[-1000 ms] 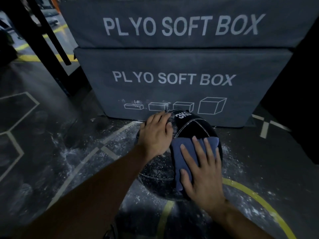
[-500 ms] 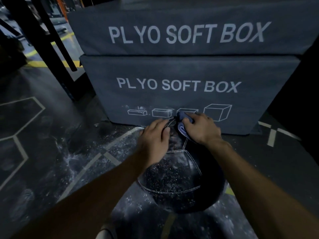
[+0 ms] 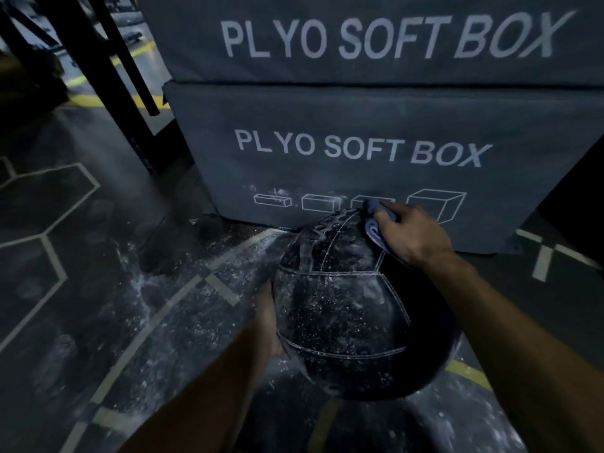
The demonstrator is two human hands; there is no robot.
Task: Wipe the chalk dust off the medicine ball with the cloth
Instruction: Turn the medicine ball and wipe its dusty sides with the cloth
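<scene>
Two stacked grey plyo boxes fill the upper right of the frame: the upper box (image 3: 376,37) and the lower box (image 3: 359,152) each carry the white words "PLYO SOFT BOX", and the lower one also shows a row of small box outlines smeared with white dust. The dark floor (image 3: 98,289) spreads across the left and bottom, marked with pale hexagon lines, a curved pale stripe and a yellow arc at the lower right, and scattered with white chalk. Black rack legs (image 3: 108,60) slant across the upper left. The medicine ball (image 3: 353,308), black with white stitched seams and speckled with chalk dust, sits in the lower centre of the frame just in front of the lower box. The right hand (image 3: 408,233) lies on the ball's upper right, fingers curled over the bunched blue cloth (image 3: 376,230) and pressing it against the ball's top. The left hand (image 3: 268,318) is at the ball's left side, mostly hidden behind its curve; it seems to cup the ball, though whether its fingers are curled or flat cannot be told from here.
</scene>
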